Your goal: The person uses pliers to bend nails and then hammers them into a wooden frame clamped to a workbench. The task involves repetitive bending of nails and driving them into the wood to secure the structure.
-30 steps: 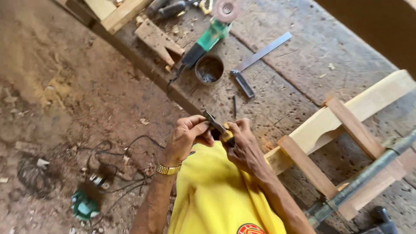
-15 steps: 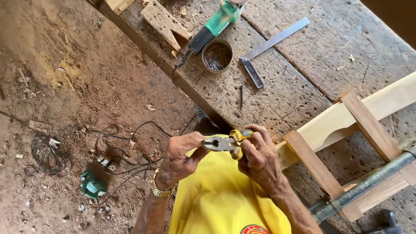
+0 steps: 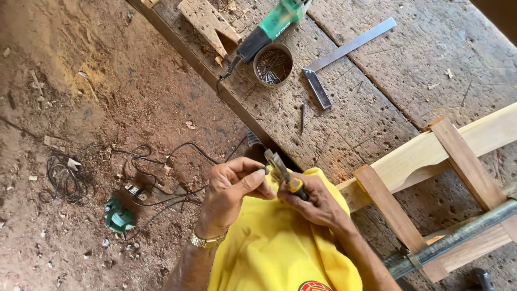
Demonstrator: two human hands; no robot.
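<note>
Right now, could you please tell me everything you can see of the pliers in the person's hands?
The pliers are a small metal pair with grey, dull jaws and yellow-and-black handles. The right hand wraps the handles, hiding most of them; the left hand pinches at the jaw end with thumb and fingers. The tool lies tilted, jaws pointing up and left, handles down and right, held in the air over the yellow shirt beside the workbench edge. Whether anything sits between the jaws cannot be told.
</note>
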